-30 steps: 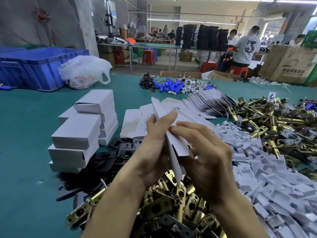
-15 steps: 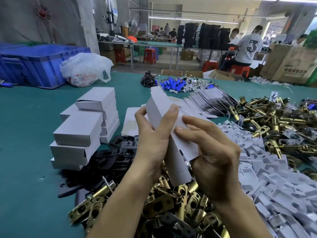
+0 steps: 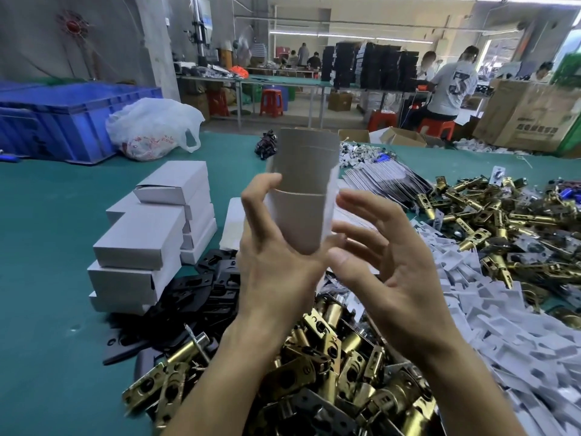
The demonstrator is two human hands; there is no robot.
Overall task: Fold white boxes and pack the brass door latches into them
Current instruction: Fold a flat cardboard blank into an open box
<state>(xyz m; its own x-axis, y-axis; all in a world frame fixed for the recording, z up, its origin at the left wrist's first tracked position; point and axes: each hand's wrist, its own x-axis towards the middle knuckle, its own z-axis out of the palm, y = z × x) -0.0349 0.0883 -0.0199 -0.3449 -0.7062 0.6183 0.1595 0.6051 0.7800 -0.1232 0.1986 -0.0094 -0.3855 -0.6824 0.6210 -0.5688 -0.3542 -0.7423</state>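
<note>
I hold a partly folded white box upright in front of me, its open grey inside facing me and its top flap standing up. My left hand grips its left wall and lower part with curled fingers. My right hand is spread beside the right wall, the thumb touching the box's bottom corner. A heap of brass door latches lies right below my hands, and a second heap lies at the right. Folded white boxes are stacked at the left.
Flat box blanks fan out behind the box. White plastic inserts cover the right side and black plates lie by the stack. A blue crate and a plastic bag stand at the far left of the green table.
The flat blank has been opened into a tube and raised upright, its inside now turned toward me. My right hand has loosened from gripping it to spread fingers.
</note>
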